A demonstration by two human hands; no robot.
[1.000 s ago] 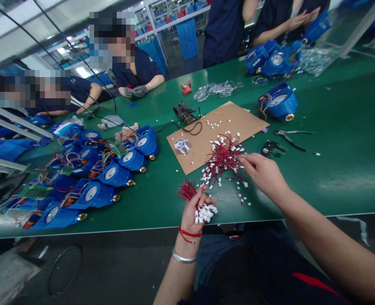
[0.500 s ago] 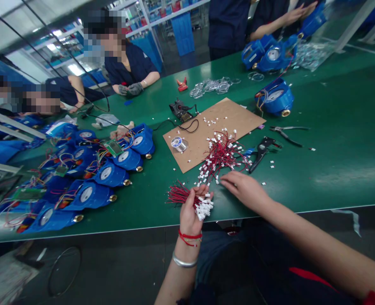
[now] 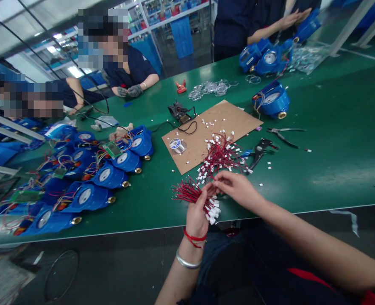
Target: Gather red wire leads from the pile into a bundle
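My left hand (image 3: 198, 215) is closed around a bundle of red and black wires (image 3: 187, 190), whose white connectors (image 3: 212, 209) stick out on the right side. Right beside its fingertips is my right hand (image 3: 240, 188), with thumb and fingers pinched together. Whatever the pinch holds is too small to make out. Just beyond both hands lies a loose pile of similar connector wires (image 3: 222, 153), partly on a brown cardboard sheet (image 3: 190, 159). A wire stripper (image 3: 259, 153) rests to the right of the pile.
A solder spool (image 3: 177, 145) and a black device (image 3: 179, 112) sit on the cardboard. Several blue meters (image 3: 106, 174) crowd the left of the green table, another meter (image 3: 274, 101) stands at right near pliers (image 3: 284, 136). Co-workers (image 3: 130, 70) are across the table.
My right hand has moved left from the pile's edge to my left hand's fingertips. The left hand, still gripping the bundle, has shifted slightly right.
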